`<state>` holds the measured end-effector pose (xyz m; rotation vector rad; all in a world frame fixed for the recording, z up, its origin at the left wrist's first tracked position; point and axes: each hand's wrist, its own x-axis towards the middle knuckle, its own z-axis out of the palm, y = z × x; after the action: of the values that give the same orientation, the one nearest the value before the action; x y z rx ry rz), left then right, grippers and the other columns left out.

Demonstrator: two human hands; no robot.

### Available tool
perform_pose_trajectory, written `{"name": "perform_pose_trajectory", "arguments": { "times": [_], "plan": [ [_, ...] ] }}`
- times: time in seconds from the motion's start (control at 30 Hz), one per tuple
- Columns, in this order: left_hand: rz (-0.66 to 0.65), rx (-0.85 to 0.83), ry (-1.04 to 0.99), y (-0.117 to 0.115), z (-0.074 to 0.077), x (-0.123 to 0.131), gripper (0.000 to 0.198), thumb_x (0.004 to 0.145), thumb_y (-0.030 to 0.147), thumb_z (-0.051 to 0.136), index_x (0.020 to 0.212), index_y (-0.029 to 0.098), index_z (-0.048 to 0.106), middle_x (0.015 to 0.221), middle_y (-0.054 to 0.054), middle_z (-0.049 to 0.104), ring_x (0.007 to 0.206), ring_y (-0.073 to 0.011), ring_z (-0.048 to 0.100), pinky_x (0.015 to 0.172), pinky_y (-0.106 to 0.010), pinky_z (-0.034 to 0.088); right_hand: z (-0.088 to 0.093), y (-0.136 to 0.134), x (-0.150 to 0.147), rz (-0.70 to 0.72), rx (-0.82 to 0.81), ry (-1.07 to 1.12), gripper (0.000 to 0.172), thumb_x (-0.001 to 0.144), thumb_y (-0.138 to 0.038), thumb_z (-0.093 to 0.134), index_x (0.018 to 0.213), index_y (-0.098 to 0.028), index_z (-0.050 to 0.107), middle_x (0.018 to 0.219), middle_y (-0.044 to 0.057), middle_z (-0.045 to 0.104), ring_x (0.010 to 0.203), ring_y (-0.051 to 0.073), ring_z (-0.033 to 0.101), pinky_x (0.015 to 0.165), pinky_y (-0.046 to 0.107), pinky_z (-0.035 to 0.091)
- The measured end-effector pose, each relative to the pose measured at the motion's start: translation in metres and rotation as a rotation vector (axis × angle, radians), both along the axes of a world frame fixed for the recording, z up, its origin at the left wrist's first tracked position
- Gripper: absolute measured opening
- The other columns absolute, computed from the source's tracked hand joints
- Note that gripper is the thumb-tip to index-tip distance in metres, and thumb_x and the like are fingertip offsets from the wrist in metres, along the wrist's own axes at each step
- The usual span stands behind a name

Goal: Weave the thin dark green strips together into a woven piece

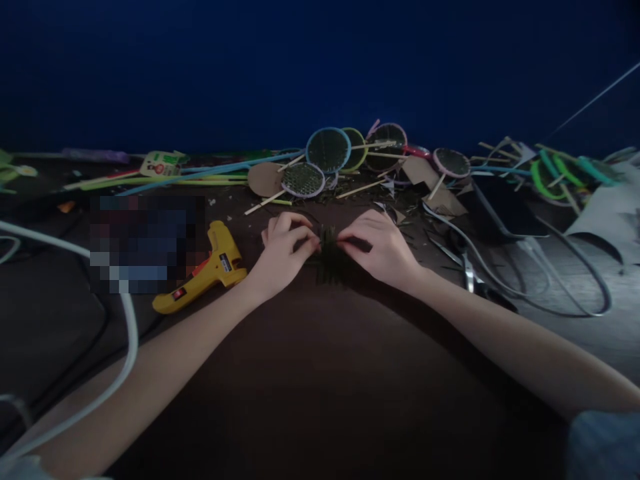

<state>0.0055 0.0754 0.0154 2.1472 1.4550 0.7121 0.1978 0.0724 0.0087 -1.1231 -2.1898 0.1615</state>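
A small dark green woven piece (331, 257) with loose strips sticking out lies on the dark table (320, 373) in the middle. My left hand (283, 250) pinches its left edge with curled fingers. My right hand (380, 247) pinches its right edge, fingers pressed together. Both forearms reach in from the bottom corners. What exactly the piece is made of is hard to make out in the dim light.
A yellow glue gun (207, 270) lies left of my left hand, next to a blurred patch. Several round mesh paddles on sticks (327, 150) and cardboard scraps (425, 177) lie behind. Scissors (470, 270), grey cables (560, 267) and a white cable (127, 320) flank me.
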Motion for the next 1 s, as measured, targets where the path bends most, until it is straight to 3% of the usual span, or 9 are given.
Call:
{"name": "perform_pose_trajectory", "arguments": {
  "times": [0.4,0.6,0.7,1.0],
  "plan": [
    [0.001,0.062,0.006,0.0004,-0.0039,-0.0017,0.018,0.086,0.025,0.050,0.071,0.019,0.059,0.102,-0.004,0.051,0.104,-0.0238,0.043,0.097,-0.047,0.028,0.0006,0.0015,0.0021,0.037,-0.221,0.134,0.010,0.081,-0.027,0.058,0.083,-0.022,0.065,0.083,0.004,0.069,0.085,0.021,0.056,0.079,0.038,0.043],
    [0.000,-0.004,-0.020,0.0012,-0.0029,-0.0009,0.035,0.092,0.032,0.039,0.069,0.021,0.063,0.104,-0.004,0.051,0.107,-0.0250,0.041,0.097,-0.048,0.028,-0.0057,0.0022,0.0025,0.031,-0.065,0.116,0.012,0.083,-0.023,0.055,0.083,-0.022,0.067,0.081,0.003,0.069,0.083,0.020,0.057,0.076,0.037,0.044],
    [-0.008,0.007,0.011,0.0007,-0.0028,-0.0008,0.029,0.089,0.029,0.045,0.067,0.020,0.062,0.105,-0.003,0.052,0.107,-0.0249,0.041,0.096,-0.048,0.028,-0.0061,0.0008,0.0019,0.026,-0.004,0.058,0.015,0.084,-0.025,0.053,0.083,-0.023,0.068,0.081,0.004,0.070,0.084,0.021,0.058,0.075,0.038,0.043],
    [0.014,0.065,0.052,0.0002,-0.0049,-0.0008,0.016,0.087,0.027,0.051,0.075,0.020,0.058,0.102,-0.004,0.050,0.103,-0.0246,0.042,0.092,-0.045,0.031,-0.0025,-0.0006,-0.0004,0.007,-0.135,0.078,0.009,0.080,-0.022,0.058,0.076,-0.021,0.065,0.076,0.004,0.067,0.081,0.021,0.057,0.076,0.038,0.043]
  ]
}}
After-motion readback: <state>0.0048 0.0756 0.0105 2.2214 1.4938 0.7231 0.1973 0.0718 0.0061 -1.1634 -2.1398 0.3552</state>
